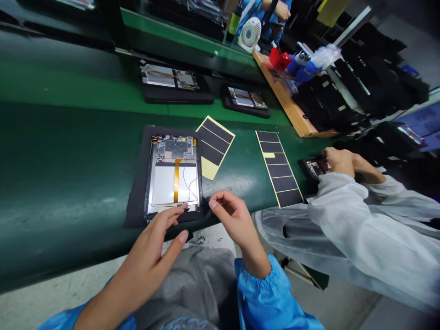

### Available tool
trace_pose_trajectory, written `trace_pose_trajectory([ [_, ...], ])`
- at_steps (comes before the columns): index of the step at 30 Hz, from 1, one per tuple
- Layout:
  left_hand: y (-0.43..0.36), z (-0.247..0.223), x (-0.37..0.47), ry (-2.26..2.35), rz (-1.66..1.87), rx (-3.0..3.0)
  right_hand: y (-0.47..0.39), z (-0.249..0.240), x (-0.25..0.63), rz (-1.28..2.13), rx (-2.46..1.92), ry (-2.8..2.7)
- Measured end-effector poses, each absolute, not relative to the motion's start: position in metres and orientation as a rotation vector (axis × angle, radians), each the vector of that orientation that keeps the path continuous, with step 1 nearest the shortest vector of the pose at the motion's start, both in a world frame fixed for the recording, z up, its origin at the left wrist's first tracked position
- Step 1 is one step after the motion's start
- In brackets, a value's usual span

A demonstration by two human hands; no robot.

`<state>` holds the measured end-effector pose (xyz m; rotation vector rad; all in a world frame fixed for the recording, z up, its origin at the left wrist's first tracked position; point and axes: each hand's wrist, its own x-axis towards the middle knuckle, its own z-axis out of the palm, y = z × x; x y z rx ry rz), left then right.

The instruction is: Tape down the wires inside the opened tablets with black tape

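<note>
An opened tablet (163, 183) lies on a black foam pad (136, 201) in front of me. Its circuit board (176, 148) is at the far end, and an orange ribbon cable (176, 181) runs down over the silvery battery area. Thin dark wires loop on its right side. My left hand (151, 247) rests its fingertips at the tablet's near edge by a small black part, thumb spread away. Just right of the tablet's near corner, my right hand (235, 217) has thumb and index finger pinched together; a dark patch at the fingertips is too unclear to name.
Two yellow sheets of black stickers, one (216, 142) beside the tablet and another (280, 169) farther right, lie on the green bench (68, 183). Two more opened tablets (172, 80) (247, 98) sit on pads behind. A co-worker's hands (340, 162) handle a device at right. A small fan (250, 33) stands behind.
</note>
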<state>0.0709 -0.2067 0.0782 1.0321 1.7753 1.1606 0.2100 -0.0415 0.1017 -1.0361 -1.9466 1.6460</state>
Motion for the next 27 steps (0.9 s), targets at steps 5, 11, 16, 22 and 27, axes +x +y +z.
trace_pose_trajectory([
  [5, -0.196, 0.077, 0.080, 1.945, 1.126, 1.464, -0.038, 0.097, 0.214, 1.628, -1.006, -1.911],
  [11, -0.204, 0.071, 0.073, 2.031, 1.230, 1.675, -0.049, 0.085, 0.215, 1.301, -0.668, -2.210],
  [16, -0.211, 0.063, 0.073, 2.149, 1.080, 1.867, -0.053, 0.070, 0.222, 0.847, -0.315, -2.424],
  [22, -0.204, 0.064, 0.081, 2.194, 1.015, 1.878, -0.045, 0.065, 0.227, 0.948, -0.288, -2.388],
  [27, -0.196, 0.071, 0.080, 2.143, 1.057, 1.675, -0.049, 0.063, 0.228, 1.521, -0.515, -1.970],
])
